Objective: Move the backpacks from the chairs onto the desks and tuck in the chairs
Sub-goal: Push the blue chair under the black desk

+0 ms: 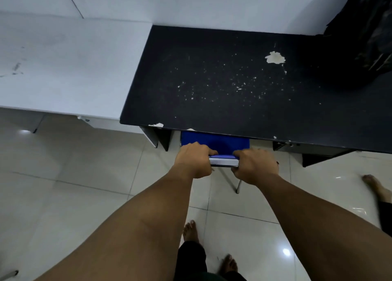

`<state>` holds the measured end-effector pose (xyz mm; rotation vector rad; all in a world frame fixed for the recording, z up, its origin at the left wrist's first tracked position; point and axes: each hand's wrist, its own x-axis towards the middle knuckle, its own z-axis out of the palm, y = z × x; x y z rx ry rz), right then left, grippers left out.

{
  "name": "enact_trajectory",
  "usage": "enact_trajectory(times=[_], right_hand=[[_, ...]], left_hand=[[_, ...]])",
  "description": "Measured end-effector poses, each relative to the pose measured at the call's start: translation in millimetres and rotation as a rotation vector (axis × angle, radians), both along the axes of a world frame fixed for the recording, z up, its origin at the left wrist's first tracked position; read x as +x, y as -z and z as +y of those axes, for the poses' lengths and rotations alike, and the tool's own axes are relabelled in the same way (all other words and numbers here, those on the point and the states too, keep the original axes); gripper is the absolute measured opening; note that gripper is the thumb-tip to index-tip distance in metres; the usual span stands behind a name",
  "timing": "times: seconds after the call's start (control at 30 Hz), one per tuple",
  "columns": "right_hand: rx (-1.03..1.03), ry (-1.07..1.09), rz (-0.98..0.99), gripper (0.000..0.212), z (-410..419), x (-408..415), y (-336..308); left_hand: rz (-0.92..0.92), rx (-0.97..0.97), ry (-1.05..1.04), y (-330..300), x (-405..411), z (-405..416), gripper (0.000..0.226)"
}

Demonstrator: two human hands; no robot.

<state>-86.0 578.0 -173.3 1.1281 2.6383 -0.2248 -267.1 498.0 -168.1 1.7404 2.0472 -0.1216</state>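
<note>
At the front edge of the black desk [222, 79], the blue chair [214, 141] sits with its seat mostly underneath, nearly tucked in. Both hands hold the top of its backrest, probably to push it straight: the left hand [194, 158] and right hand [254, 164] each have fingers curled tight over the rail. A dark backpack [364, 36] already lies on the desk's far right corner.

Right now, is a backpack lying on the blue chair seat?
No: the blue chair seat shows bare, and both hands grip its backrest.
</note>
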Motion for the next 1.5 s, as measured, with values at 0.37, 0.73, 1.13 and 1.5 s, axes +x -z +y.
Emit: enact_trajectory(times=[0.37, 0.73, 1.13, 1.5], right_hand=[[-0.053, 0.035, 0.050, 0.028, 1, -67, 5], [-0.033, -0.030, -0.033, 0.028, 24, -65, -7], [-0.049, -0.070, 0.011, 0.039, 52, -57, 2], [-0.092, -0.021, 0.040, 0.040, 55, -56, 6]], left_hand=[[0.058, -0.014, 0.060, -5, -74, 21, 0.055], [0.059, 0.076, 0.016, 0, -65, 30, 0.047], [0.037, 0.063, 0.055, 2, -62, 52, 0.043], [0.007, 0.035, 0.058, 5, -66, 55, 0.044]])
